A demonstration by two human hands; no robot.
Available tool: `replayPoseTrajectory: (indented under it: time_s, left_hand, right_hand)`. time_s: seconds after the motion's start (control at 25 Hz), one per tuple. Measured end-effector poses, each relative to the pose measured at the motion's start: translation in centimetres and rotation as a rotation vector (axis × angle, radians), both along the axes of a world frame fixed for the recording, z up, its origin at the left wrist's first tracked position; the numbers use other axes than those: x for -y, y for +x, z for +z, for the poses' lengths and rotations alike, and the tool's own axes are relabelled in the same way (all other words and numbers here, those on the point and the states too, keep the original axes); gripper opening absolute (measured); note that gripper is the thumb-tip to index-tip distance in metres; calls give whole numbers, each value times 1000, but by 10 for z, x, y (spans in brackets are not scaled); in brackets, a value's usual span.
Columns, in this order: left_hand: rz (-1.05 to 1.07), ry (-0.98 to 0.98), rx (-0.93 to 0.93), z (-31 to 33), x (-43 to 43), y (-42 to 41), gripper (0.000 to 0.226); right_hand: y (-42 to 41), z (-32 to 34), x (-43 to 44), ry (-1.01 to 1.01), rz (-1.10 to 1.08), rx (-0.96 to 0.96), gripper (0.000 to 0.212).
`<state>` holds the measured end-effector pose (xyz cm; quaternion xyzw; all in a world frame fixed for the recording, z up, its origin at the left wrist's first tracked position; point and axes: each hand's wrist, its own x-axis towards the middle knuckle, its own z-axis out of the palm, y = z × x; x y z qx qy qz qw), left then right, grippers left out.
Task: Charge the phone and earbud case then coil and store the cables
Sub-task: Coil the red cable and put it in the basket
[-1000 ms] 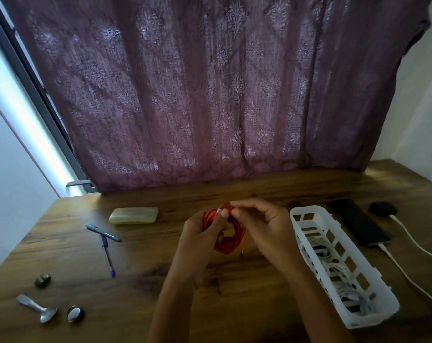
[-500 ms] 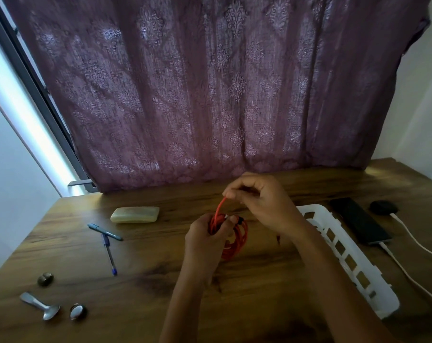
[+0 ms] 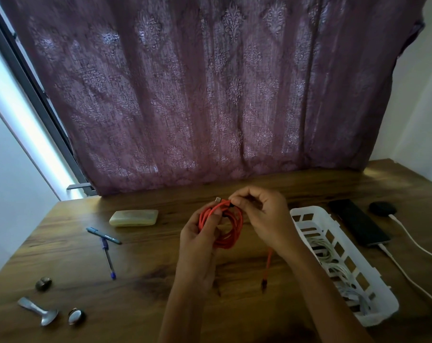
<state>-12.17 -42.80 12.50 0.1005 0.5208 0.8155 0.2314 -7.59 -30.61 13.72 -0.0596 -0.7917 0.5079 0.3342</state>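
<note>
An orange cable (image 3: 231, 227) is wound into a coil above the wooden table (image 3: 148, 276). My left hand (image 3: 200, 241) grips the coil from the left. My right hand (image 3: 262, 219) pinches the cable's end at the top of the coil, its metal plug sticking out to the left. The other end hangs down to the table. A white slotted basket (image 3: 343, 258) at the right holds coiled white cables. Beyond it lies a black phone (image 3: 358, 222) with a white cable plugged in. A dark earbud case (image 3: 382, 208), also with a white cable, sits at the far right.
At the left lie a pale yellow bar (image 3: 133, 218), two pens (image 3: 106, 246), a metal spoon-like piece (image 3: 38, 310) and two small round metal objects (image 3: 43, 283). A purple curtain hangs behind the table. Two white cables run off the right edge.
My right hand came down from above the coil and now pinches the cable end at its top. The loose end now hangs down to the table.
</note>
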Motion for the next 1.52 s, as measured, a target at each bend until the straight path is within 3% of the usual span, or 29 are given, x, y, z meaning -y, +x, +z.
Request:
replayPoseTrajectory:
  time_s: [0.12,0.24,0.48,0.72,0.84,1.08,1.24,1.36,1.52]
  left_hand:
    - [-146,67,137,6,5,-5,31]
    - [-218,-50,125,9,6,-7,41]
    - [-153,-106,-9,12,7,1,25]
    - [-98,-5,7,12,9,4,31]
    - [-106,90,72,13,10,5,33]
    - [-60,179,99,12,3,9,32]
    - [1,141,41,11,4,9,33]
    - [15,119,30,10,3,12,32]
    - [34,63,-23,8,3,15,32]
  right_hand:
    - [1,2,-5,34,26,22,12]
    - [1,2,-4,84,57,26,14]
    - [1,1,-2,131,134,-6,12]
    - [3,1,-13,172,39,-112,11]
    - [3,-3,-17,93,-1,-146,17]
    - [4,-18,6,23,-145,-22,23]
    - [16,-9,21,-334,50,96,36]
    - [18,-10,30,-390,55,136,20]
    - [15,-17,31,-511,-27,188,17]
